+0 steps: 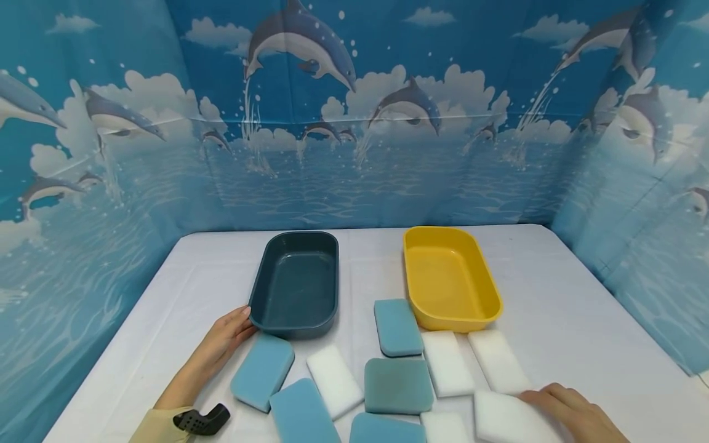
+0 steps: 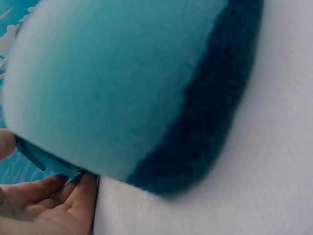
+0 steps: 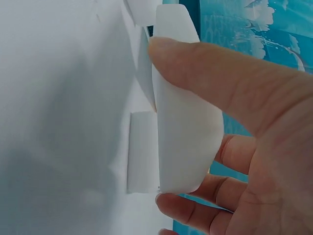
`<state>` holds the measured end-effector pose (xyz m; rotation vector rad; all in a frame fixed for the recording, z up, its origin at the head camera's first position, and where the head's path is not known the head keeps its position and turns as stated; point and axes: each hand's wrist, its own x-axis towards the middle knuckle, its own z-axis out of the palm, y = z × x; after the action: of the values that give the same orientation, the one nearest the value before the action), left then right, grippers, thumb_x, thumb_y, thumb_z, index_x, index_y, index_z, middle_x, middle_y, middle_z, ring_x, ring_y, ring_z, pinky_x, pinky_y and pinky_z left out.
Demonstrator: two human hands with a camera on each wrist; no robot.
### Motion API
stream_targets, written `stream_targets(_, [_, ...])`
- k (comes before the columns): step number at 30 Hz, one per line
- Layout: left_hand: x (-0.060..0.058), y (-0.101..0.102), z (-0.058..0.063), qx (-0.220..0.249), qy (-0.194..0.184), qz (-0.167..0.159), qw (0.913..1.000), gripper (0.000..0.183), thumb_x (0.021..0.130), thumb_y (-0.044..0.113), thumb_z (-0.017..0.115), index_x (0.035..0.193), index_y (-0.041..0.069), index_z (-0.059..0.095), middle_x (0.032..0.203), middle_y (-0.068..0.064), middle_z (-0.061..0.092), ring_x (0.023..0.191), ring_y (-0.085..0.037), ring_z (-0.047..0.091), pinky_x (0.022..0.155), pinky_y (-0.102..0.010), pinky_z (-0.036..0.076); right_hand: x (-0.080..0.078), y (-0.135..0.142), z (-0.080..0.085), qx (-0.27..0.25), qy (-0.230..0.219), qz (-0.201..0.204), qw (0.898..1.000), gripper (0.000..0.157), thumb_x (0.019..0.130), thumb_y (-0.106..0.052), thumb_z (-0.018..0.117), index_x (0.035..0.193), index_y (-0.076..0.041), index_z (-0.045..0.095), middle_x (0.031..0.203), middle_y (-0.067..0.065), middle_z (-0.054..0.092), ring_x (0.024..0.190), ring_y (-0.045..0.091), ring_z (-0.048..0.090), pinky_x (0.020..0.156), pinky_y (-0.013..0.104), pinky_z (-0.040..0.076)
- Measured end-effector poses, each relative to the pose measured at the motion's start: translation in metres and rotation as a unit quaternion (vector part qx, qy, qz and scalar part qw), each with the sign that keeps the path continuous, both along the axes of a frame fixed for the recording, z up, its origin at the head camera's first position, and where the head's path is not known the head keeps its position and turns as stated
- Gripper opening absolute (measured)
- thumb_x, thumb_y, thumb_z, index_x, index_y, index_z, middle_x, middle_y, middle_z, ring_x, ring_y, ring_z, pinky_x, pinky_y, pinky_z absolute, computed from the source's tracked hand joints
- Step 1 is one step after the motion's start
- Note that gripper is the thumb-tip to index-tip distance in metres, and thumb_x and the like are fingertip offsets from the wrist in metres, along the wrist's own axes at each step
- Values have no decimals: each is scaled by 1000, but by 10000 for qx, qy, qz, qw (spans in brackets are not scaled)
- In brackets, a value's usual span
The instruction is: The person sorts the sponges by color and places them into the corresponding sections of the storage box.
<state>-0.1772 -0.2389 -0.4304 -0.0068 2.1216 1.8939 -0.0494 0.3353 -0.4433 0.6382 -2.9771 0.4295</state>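
Note:
My left hand [image 1: 223,338] is at the near left corner of a dark teal tray [image 1: 295,333]. In the left wrist view its thumb and fingers grip the tray's edge, partly hidden behind a large, close blue sponge [image 2: 107,88]. At the near right, my right hand [image 1: 576,412] holds a white sponge [image 1: 509,418]. The right wrist view shows that white sponge [image 3: 188,132] on edge, thumb across one face and fingers behind it. Close by lies another white sponge [image 1: 500,362]. Below the left hand rests a blue sponge [image 1: 263,370].
A yellow tray [image 1: 451,324] stands at the back right. Several blue and white sponges spread over the near middle, among them a greenish one [image 1: 399,386] and a white one [image 1: 335,380]. A dolphin-print curtain [image 1: 365,184] hangs behind the white table [image 1: 166,295].

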Motion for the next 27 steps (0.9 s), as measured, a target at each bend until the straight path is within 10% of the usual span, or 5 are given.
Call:
stream_targets(7, [0, 0, 2, -57, -28, 76, 10000, 70, 102, 39, 33, 146, -9, 11, 153, -26, 21, 138, -26, 30, 109, -25, 39, -4, -1, -2, -466, 538, 260, 9971, 71, 54, -40, 87, 116, -27, 57, 95, -23, 46, 80, -11, 39, 56, 14, 36])
stream_targets(27, [-1, 1, 0, -7, -60, 125, 9999, 71, 101, 41, 34, 147, -9, 10, 153, -26, 20, 141, -31, 25, 110, -26, 39, -6, -4, 20, -524, -355, 79, 9980, 66, 65, -39, 83, 123, -24, 53, 100, -19, 47, 83, -10, 38, 58, 13, 40])
